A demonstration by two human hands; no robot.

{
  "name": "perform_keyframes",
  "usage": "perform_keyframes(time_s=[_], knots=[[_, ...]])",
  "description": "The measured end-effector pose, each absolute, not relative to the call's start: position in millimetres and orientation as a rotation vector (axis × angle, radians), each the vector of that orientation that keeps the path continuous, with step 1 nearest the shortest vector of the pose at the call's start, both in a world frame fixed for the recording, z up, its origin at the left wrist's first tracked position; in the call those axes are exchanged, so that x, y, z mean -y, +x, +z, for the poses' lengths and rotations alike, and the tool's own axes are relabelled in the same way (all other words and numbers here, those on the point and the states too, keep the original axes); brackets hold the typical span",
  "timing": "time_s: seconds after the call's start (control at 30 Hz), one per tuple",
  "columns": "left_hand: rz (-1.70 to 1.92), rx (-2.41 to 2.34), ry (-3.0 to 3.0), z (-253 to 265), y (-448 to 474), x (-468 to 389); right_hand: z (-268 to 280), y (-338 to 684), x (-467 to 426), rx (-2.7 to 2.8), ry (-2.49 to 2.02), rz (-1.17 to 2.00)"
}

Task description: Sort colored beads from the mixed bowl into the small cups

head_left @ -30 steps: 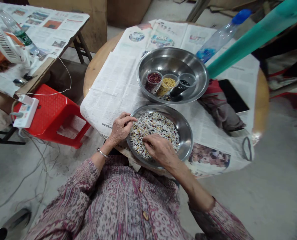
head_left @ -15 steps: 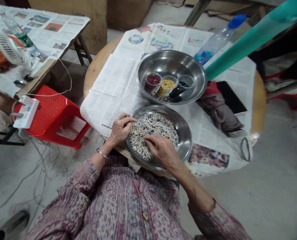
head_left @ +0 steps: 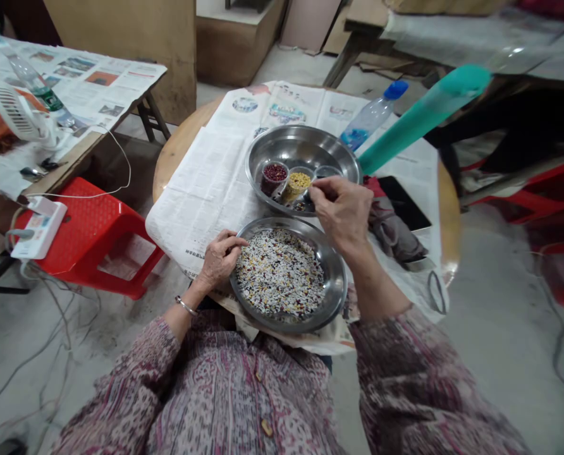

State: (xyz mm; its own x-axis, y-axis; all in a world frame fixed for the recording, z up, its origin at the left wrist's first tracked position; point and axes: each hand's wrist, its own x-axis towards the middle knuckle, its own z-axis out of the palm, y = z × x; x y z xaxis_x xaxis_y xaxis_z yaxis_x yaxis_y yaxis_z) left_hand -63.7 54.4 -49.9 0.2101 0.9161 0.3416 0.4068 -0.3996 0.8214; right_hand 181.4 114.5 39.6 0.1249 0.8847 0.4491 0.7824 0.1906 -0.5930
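My left hand (head_left: 220, 256) is at the left rim of the near steel basin (head_left: 337, 278), fingers bent and closed over the edge. A mix of white grains with black, red and yellow ones (head_left: 279, 272) covers the basin's bottom. Over the near right side of the far steel basin (head_left: 303, 134), my right hand (head_left: 341, 205) has thumb and fingertips pinched together; whatever they hold is hidden. Inside that basin stand a cup of dark red beans (head_left: 275, 174), a cup of yellow grains (head_left: 299, 182) and a clear cup (head_left: 328, 171), largely covered by my right hand.
Newspaper (head_left: 191, 183) covers the round wooden table (head_left: 168, 164). Right of the basins are a blue-capped bottle (head_left: 370, 120), a green tube (head_left: 429, 117), a dark tablet (head_left: 405, 199) and a cloth bundle (head_left: 393, 230). A red stool (head_left: 92, 234) with a power strip (head_left: 40, 227) stands at left.
My right hand has lifted out of the grain mix and moved forward and right, to the cups in the far basin. My left hand has stayed at the near basin's rim. The view has shifted.
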Motion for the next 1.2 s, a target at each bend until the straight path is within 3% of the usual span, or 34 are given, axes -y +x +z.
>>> perform_keyframes(time_s=[0.2,0.57,0.77,0.93,1.2], knots=[[1.148,-1.225,1.921,-52.4,-64.2,-55.1,18.7,188.8,-175.5,1.728,-1.745,0.036],[1.157,-1.232,1.891,-52.5,-63.3,-55.4,32.0,149.6,-181.8,1.874,-1.608,0.16],[1.155,-1.229,1.898,-53.0,-63.1,-55.4,38.5,163.3,-126.8,1.795,-1.514,0.182],[1.173,-1.241,1.937,-52.8,-64.9,-56.8,9.3,189.9,-50.7,1.866,-1.559,0.306],[1.009,-1.276,2.533,-18.8,-48.0,-52.4,-26.6,193.7,-5.6,2.112,-1.616,0.102]])
